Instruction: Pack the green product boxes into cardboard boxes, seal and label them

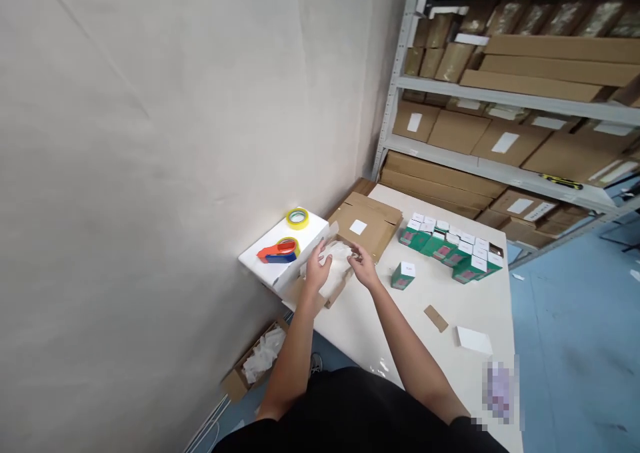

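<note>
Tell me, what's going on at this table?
A person has the left hand and right hand at crumpled white wrapping in an open cardboard box; whether the fingers grip it is hard to tell. A group of green boxes with white tops stands farther right on the table, with a single green box apart from them. A red-and-blue tape dispenser lies to the left.
</note>
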The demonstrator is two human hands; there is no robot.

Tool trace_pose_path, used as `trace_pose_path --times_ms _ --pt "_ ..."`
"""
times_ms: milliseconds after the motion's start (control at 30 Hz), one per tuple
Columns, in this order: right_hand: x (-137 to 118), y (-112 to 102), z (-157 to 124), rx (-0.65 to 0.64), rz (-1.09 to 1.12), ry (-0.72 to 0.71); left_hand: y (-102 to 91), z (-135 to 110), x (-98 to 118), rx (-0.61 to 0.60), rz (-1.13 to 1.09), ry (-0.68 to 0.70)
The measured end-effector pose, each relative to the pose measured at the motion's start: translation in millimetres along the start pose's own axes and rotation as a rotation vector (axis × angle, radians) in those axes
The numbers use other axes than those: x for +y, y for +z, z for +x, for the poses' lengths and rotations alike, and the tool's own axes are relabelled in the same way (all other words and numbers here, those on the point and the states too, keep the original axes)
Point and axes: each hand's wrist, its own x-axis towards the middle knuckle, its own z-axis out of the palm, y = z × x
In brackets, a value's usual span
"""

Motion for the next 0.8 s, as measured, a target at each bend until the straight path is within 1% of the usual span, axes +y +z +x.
trace_pose_path --times_ms 100,200,267,333,400,467,567,633,700,800 --pt "-6 59 14 -0.113 -0.029 -0.025 -45.9 2 -20 0.067 -0.009 -0.014" --pt "-8 110 25 -0.203 -0.061 -0.032 -89.8 2 -41 0.119 0.016 -0.038" --pt "-7 141 33 -0.239 -0.101 -0.052 -119.0 2 -54 0.159 0.040 -0.051" --pt "-4 169 41 -0.270 -0.167 -0.107 -147.3 2 -63 0.216 0.061 -0.064" --pt "0 196 50 -0.323 -0.252 -0.181 -173.2 1 -69 0.282 0.072 -0.075" --pt "6 219 57 -0.405 -0.346 -0.222 -195.5 0 -71 0.353 0.076 -0.079" --pt "17 246 63 -0.501 -0.496 -0.195 -221.0 -3 -70 0.459 0.094 -0.084" --pt "23 256 64 -0.507 -0.589 -0.174 -232.9 -5 -69 0.516 0.099 -0.091" --pt "28 258 62 -0.486 -0.646 -0.165 -241.2 -7 -68 0.556 0.090 -0.090" --pt "29 248 54 -0.423 -0.644 -0.180 -246.7 -5 -64 0.638 0.078 -0.075"
